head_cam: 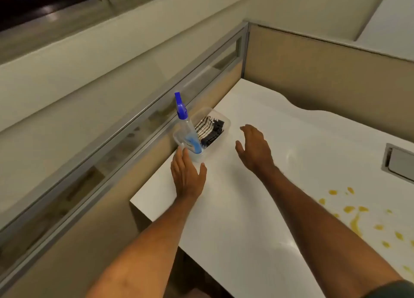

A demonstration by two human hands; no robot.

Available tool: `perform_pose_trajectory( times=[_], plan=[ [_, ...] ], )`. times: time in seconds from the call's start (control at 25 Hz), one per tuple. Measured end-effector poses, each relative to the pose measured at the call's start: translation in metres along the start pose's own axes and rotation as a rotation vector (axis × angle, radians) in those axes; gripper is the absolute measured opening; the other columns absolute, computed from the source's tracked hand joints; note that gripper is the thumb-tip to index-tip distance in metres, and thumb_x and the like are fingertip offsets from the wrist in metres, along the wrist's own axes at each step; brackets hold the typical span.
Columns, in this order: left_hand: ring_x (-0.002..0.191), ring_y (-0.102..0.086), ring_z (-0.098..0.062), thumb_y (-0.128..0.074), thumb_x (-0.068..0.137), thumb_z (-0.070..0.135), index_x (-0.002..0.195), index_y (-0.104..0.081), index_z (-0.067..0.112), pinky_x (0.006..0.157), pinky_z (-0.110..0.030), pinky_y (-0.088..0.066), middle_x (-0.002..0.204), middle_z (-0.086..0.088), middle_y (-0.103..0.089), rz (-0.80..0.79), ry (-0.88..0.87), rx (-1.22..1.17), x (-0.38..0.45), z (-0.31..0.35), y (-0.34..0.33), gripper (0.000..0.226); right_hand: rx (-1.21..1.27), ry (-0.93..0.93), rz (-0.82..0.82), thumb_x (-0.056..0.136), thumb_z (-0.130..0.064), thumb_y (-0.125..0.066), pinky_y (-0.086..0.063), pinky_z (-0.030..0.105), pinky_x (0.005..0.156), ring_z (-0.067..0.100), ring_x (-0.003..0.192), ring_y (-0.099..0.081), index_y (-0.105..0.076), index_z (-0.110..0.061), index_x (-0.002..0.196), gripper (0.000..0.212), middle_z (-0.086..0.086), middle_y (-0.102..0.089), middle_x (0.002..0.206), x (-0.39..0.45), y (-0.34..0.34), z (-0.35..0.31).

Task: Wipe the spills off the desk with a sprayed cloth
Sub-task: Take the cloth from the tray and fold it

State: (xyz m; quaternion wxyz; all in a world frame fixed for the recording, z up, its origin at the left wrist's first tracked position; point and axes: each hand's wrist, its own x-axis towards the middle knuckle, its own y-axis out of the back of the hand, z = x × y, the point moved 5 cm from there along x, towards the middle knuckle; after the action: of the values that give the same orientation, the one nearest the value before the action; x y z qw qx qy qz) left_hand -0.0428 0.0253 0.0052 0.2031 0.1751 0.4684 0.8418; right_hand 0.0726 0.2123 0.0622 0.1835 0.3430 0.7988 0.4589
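The white rectangular desk (pixel 257 208) carries yellow spills (pixel 356 219) at 4 o'clock. At 11 o'clock a clear plastic tub (pixel 220 127) holds a black-and-white striped cloth (pixel 209 129) and blue-capped spray bottle (pixel 186 129). The left hand (pixel 187 174), empty and spread, nearly touches the tub; the right hand (pixel 254 149), also loose, hovers beside it.

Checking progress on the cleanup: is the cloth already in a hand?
No, the cloth lies in the tub and both hands are empty.

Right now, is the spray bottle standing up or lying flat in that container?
Neither: the spray bottle leans tilted in the clear container, its blue nozzle up toward the partition.
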Motion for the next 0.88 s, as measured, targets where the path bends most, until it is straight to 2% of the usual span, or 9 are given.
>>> perform_pose_trajectory(
  times=[0.12,0.32,0.52,0.64,0.76,0.88],
  plan=[
    [0.154,-0.034,-0.034,-0.082,0.089,0.04,0.163,-0.027,0.005,0.123,-0.048,-0.039,0.17,-0.019,-0.028,0.032,0.167,-0.19,0.033,-0.021,-0.007,0.098,0.083,0.045,-0.026,0.105,-0.03,-0.058,-0.043,0.044,0.118,0.029,0.149,-0.042,-0.043,-0.014,0.154,0.054,0.01,-0.043,0.164,0.032,-0.031,-0.022],
    [0.154,-0.037,-0.035,-0.085,0.087,0.041,0.163,-0.024,0.002,0.122,-0.049,-0.042,0.17,-0.02,-0.03,-0.033,0.074,-0.266,0.061,-0.029,-0.024,0.105,0.096,0.078,-0.064,0.104,-0.031,-0.06,-0.052,0.041,0.108,0.026,0.137,-0.052,-0.045,-0.018,0.151,0.051,0.008,-0.052,0.155,0.092,-0.065,-0.05],
    [0.153,-0.039,-0.034,-0.082,0.089,0.042,0.163,-0.028,0.002,0.121,-0.052,-0.044,0.171,-0.019,-0.029,-0.028,0.094,-0.344,0.065,-0.032,-0.038,0.1,-0.282,0.145,-0.38,0.095,-0.045,-0.072,-0.057,0.037,0.093,0.026,0.123,-0.061,-0.05,-0.019,0.146,0.061,0.009,-0.062,0.142,0.14,-0.108,-0.065],
    [0.15,-0.044,-0.037,-0.075,0.085,0.05,0.16,-0.033,-0.001,0.117,-0.057,-0.048,0.168,-0.023,-0.034,-0.007,0.091,-0.371,0.066,-0.035,-0.039,0.099,-0.517,0.171,-0.481,0.084,-0.058,-0.079,-0.056,0.039,0.099,0.028,0.131,-0.056,-0.052,-0.02,0.145,0.076,0.009,-0.059,0.143,0.146,-0.13,-0.068],
    [0.15,-0.045,-0.033,-0.073,0.085,0.054,0.16,-0.034,0.0,0.113,-0.057,-0.051,0.169,-0.021,-0.034,-0.02,0.097,-0.4,0.066,-0.037,-0.042,0.1,-0.539,0.145,-0.468,0.084,-0.048,-0.084,-0.054,0.043,0.107,0.033,0.143,-0.044,-0.046,-0.02,0.15,0.081,0.012,-0.049,0.154,0.148,-0.14,-0.068],
    [0.151,-0.043,-0.03,-0.072,0.086,0.056,0.161,-0.033,0.002,0.111,-0.057,-0.054,0.17,-0.019,-0.032,-0.013,0.097,-0.43,0.066,-0.039,-0.043,0.101,-0.54,0.156,-0.443,0.086,-0.041,-0.084,-0.056,0.041,0.103,0.033,0.139,-0.047,-0.049,-0.019,0.147,0.074,0.013,-0.052,0.15,0.15,-0.143,-0.069]
  ],
)
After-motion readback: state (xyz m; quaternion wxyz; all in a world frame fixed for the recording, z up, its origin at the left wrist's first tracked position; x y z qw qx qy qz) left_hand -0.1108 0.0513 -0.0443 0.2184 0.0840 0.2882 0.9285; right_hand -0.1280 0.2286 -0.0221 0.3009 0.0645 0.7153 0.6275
